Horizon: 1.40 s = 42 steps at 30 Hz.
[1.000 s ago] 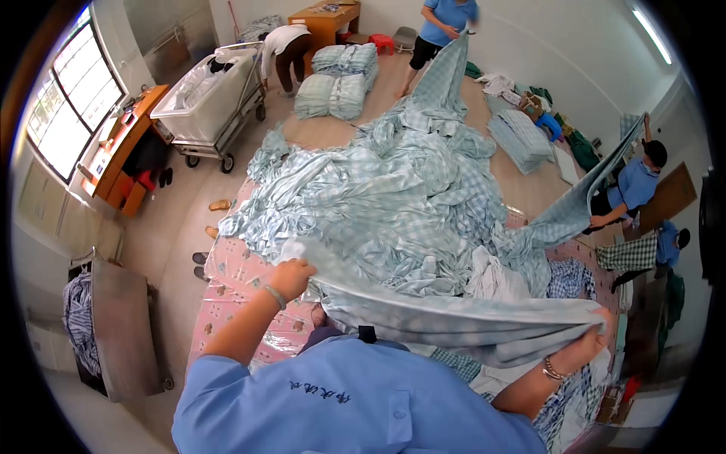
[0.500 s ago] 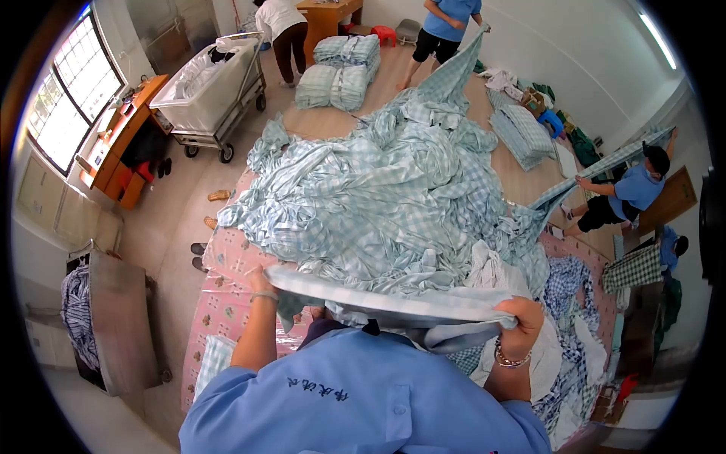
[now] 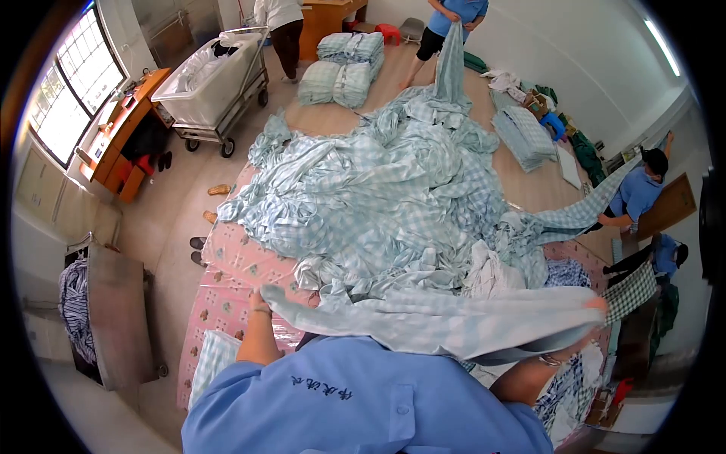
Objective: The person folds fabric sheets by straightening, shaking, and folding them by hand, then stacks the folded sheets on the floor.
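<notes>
A pale blue-and-white checked sheet (image 3: 431, 321) stretches across in front of my chest, pulled out lengthwise and sagging a little in the middle. My left hand (image 3: 259, 303) is closed on its left end. At the other end, my right hand (image 3: 595, 312) grips the cloth, blurred by motion and partly covered by it. Just beyond lies a large heap of crumpled checked sheets (image 3: 363, 189) in pale green and blue. The heap rests on a pink flowered cover (image 3: 234, 280). A white crumpled cloth (image 3: 491, 272) sits at the heap's near right edge.
Co-workers in blue shirts hold checked cloth at the back (image 3: 454, 15) and right (image 3: 635, 193). Folded bundles (image 3: 333, 83) and a folded stack (image 3: 525, 136) lie beyond the heap. A white wheeled cart (image 3: 204, 83) stands back left, a metal cart (image 3: 121, 318) near left.
My right hand has moved outward to the right, drawing the sheet out longer and wider. The right co-worker's cloth has swung lower, and the back co-worker's cloth has shifted left.
</notes>
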### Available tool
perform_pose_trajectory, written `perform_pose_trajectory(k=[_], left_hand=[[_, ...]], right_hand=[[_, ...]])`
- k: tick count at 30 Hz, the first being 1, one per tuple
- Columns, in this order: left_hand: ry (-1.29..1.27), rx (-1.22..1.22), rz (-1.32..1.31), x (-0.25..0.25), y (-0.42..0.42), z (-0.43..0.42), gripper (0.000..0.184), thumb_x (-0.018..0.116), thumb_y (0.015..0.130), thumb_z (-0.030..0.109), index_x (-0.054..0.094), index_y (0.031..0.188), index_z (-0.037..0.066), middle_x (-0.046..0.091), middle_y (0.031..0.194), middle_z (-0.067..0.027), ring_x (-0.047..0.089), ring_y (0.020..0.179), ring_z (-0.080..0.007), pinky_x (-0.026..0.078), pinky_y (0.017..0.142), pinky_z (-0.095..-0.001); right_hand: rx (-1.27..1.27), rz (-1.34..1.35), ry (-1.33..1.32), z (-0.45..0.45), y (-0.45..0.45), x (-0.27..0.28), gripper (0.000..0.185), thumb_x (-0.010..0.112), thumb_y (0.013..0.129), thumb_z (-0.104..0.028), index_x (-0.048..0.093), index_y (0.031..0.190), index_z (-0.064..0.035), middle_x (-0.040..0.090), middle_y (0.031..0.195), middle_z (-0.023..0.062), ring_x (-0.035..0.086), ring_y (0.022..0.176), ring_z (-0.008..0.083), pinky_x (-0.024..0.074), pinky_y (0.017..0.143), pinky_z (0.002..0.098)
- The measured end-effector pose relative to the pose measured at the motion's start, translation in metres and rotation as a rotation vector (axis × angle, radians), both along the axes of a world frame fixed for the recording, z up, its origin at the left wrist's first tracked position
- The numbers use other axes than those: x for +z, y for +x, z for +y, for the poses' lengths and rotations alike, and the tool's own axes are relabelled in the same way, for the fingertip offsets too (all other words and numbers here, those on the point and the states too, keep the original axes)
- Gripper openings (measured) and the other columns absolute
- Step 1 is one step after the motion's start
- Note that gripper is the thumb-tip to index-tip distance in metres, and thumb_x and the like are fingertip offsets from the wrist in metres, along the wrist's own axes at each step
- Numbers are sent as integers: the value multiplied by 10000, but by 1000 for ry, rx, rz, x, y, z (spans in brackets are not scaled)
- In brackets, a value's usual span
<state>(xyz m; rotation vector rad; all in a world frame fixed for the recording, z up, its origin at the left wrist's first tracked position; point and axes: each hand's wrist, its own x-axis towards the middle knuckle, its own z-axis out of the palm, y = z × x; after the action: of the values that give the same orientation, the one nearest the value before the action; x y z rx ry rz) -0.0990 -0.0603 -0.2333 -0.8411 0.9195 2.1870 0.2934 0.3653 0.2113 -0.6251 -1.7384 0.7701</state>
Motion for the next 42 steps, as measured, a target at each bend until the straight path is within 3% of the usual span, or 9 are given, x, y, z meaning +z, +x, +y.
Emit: perform_pose_trajectory(k=[4, 7, 9, 12, 16, 23, 32, 36, 42], left_hand=[[-90, -207, 538, 135, -32, 73, 177, 448, 823, 133, 530, 949, 40, 572, 855, -64, 558, 736, -178, 470, 669, -331], [82, -429, 584, 235, -1, 141, 153, 448, 830, 106, 548, 928, 44, 570, 827, -31, 545, 709, -126, 454, 613, -279], [86, -666, 582, 258, 28, 173, 124, 489, 818, 116, 574, 869, 42, 573, 771, -3, 535, 658, -95, 438, 574, -233], [161, -949, 665, 286, 82, 202, 110, 549, 794, 133, 604, 766, 42, 568, 679, 22, 511, 569, -62, 406, 510, -190], [279, -1063, 522, 294, 113, 208, 90, 550, 783, 84, 603, 760, 15, 588, 697, -26, 537, 588, -77, 429, 540, -200], [272, -1035, 409, 309, 118, 208, 99, 553, 753, 43, 543, 654, 46, 525, 628, 15, 483, 545, -57, 388, 498, -198], [-102, -1292, 1279, 319, 137, 221, 164, 525, 829, 146, 577, 939, 37, 527, 717, 30, 443, 638, -16, 349, 540, -168], [44, -1232, 748, 312, 131, 219, 225, 475, 857, 149, 552, 1027, 25, 575, 824, -8, 515, 734, -61, 417, 626, -198], [257, -1048, 598, 316, 139, 224, 273, 429, 873, 138, 480, 1117, 25, 559, 976, -46, 543, 852, -106, 448, 717, -237]], right_hand=[[889, -488, -148, -46, -81, -15, 165, 545, 688, 0, 552, 853, -4, 570, 814, 76, 559, 747, 181, 441, 689, 290], [977, -506, -340, -75, -111, -56, 125, 549, 721, 18, 546, 844, 0, 551, 800, 26, 520, 694, 106, 418, 652, 240], [1043, -328, -1001, -82, -121, -86, 57, 543, 744, 24, 580, 768, -12, 568, 823, -1, 519, 703, 73, 403, 639, 200], [944, -410, -740, -82, -134, -115, 77, 554, 765, 8, 573, 835, -18, 562, 790, -14, 494, 691, 34, 384, 612, 166], [892, -209, -1073, -89, -130, -130, 287, 551, 763, 15, 490, 1041, -16, 567, 778, 16, 513, 676, 38, 395, 606, 154], [817, -191, -1230, -82, -120, -139, 171, 528, 783, 6, 518, 952, -16, 558, 775, 8, 511, 666, 42, 397, 590, 162], [937, -224, -898, -78, -129, -126, 246, 553, 789, -48, 467, 1019, -41, 486, 636, -52, 407, 578, -4, 304, 498, 151], [866, -171, -916, -71, -127, -123, 361, 523, 809, -45, 374, 1138, -43, 558, 735, -5, 476, 652, 8, 360, 558, 148], [834, -113, -1016, -74, -135, -134, 304, 545, 811, -86, 437, 1093, -44, 503, 638, -49, 418, 552, 2, 316, 497, 148]])
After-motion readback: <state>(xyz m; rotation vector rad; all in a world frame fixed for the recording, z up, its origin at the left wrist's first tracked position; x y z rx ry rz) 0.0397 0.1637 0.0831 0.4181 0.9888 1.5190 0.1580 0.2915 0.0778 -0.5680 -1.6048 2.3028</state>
